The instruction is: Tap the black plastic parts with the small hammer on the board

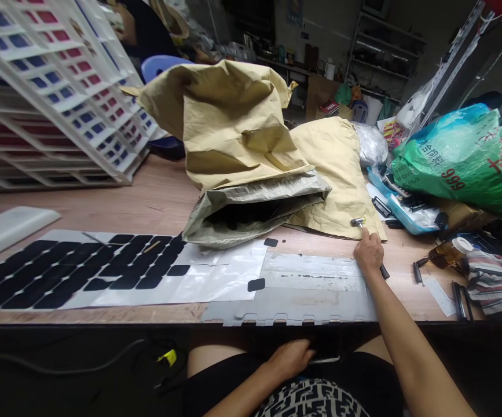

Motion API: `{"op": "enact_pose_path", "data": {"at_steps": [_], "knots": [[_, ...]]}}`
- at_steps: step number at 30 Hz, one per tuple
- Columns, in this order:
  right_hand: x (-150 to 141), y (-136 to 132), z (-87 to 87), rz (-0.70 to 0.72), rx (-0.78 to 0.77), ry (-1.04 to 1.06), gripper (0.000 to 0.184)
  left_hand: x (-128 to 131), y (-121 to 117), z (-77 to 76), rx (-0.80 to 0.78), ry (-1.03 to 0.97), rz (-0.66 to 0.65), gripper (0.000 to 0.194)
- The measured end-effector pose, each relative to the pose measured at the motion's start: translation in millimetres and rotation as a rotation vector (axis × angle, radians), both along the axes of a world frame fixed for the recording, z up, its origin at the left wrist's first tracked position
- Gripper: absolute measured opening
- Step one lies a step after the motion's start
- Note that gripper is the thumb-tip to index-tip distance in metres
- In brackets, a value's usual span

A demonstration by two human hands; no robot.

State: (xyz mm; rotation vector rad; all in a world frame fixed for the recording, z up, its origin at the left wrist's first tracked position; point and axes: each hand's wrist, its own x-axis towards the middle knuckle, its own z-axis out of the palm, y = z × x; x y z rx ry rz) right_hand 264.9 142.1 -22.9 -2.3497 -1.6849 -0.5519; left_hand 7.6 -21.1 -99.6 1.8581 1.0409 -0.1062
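My right hand [369, 252] is closed around the handle of a small hammer [358, 222], whose metal head pokes out above the fingers. It rests at the right end of a grey sheet [320, 298], by the lower edge of a tan paper sack [335, 174]. Below the table edge, over my lap, my left hand [292, 356] has its fingers curled near a dark thing with a pale edge; what it grips is not clear. Black rounded pieces [140, 263] lie in rows on a white sheet [216, 278]. A second sack [233, 133] gapes open toward me.
White plastic baskets [59, 87] stand at the left behind a white block [11, 231]. To the right are a green plastic bag [459, 162], a blue tray [411, 214], an amber jar [448, 252] and striped cloth [500, 281]. A person [146, 29] is at the back left.
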Motion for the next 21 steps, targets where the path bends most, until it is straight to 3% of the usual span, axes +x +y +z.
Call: {"op": "enact_pose_path", "data": {"at_steps": [3, 5, 7, 9, 12, 15, 18, 21], "knots": [[0.2, -0.1, 0.6, 0.002, 0.004, -0.006, 0.048, -2.1, 2.7, 53.1, 0.052, -0.22, -0.202, 0.029], [0.7, 0.3, 0.3, 0.008, 0.014, -0.012, 0.048, -5.6, 17.8, 90.9, 0.023, -0.424, -0.3, 0.028], [1.4, 0.8, -0.6, 0.015, 0.027, -0.022, 0.048, -10.7, 47.7, 120.4, -0.013, -0.559, -0.243, 0.028], [2.0, 1.2, -1.6, 0.021, 0.035, -0.032, 0.047, -17.5, 92.2, 136.4, 0.093, -0.554, -0.004, 0.026], [1.7, 1.5, -1.5, 0.023, 0.035, -0.035, 0.047, -31.0, 172.5, 135.7, 0.409, -0.393, 0.522, 0.03], [0.2, 1.3, -0.1, 0.012, 0.03, -0.024, 0.047, -45.3, 240.2, 117.1, 0.658, -0.085, 0.896, 0.036], [-0.7, 1.0, 0.2, 0.012, 0.015, -0.016, 0.048, -54.1, 274.5, 96.1, 0.626, 0.126, 0.958, 0.04], [-0.2, 0.7, -0.8, 0.012, 0.009, -0.015, 0.048, -56.3, 282.7, 82.8, 0.638, 0.189, 0.901, 0.039]]}}
